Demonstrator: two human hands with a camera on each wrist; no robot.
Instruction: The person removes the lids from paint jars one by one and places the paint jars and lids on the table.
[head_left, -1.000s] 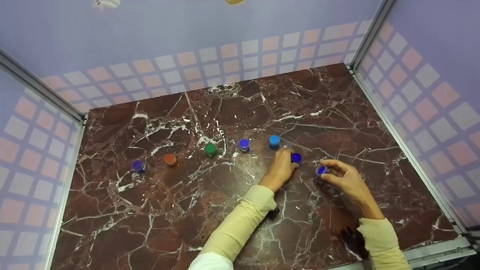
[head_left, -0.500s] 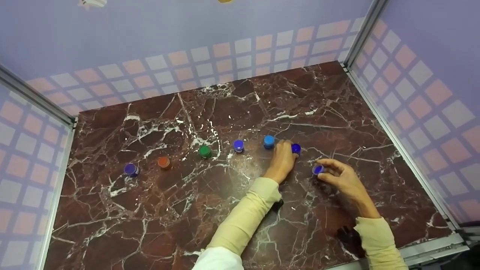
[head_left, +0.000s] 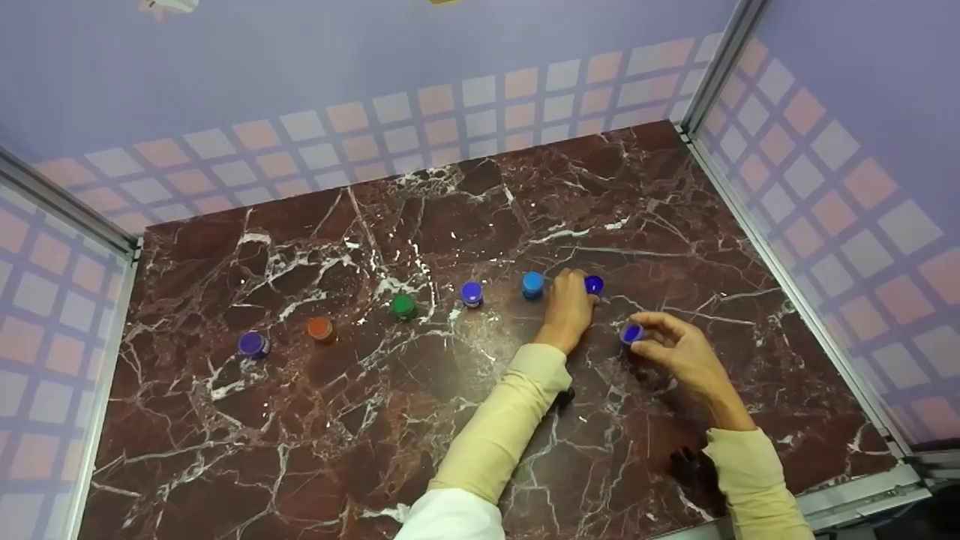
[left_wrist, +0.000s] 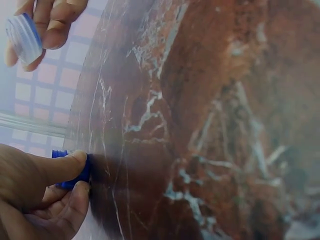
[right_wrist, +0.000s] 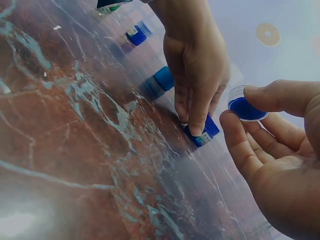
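Note:
My left hand pinches a small dark blue paint pot between thumb and fingers, at the right end of a row of pots. The pot stands on the table in the right wrist view, its label partly showing beside the fingertips. A light blue paint pot stands just left of this hand. To the right and nearer, my right hand pinches a round translucent lid above the table, its blue-stained inside facing up toward the head camera. The lid's ridged side shows in the left wrist view.
Left along the row stand more capped pots: violet-blue, green, orange and purple. The dark red marbled table is bounded by tiled-pattern panels at the back and both sides.
My left hand has slid the dark blue pot away from me, level with the light blue pot. My right hand keeps its pinch on the lid. The head view has shifted slightly.

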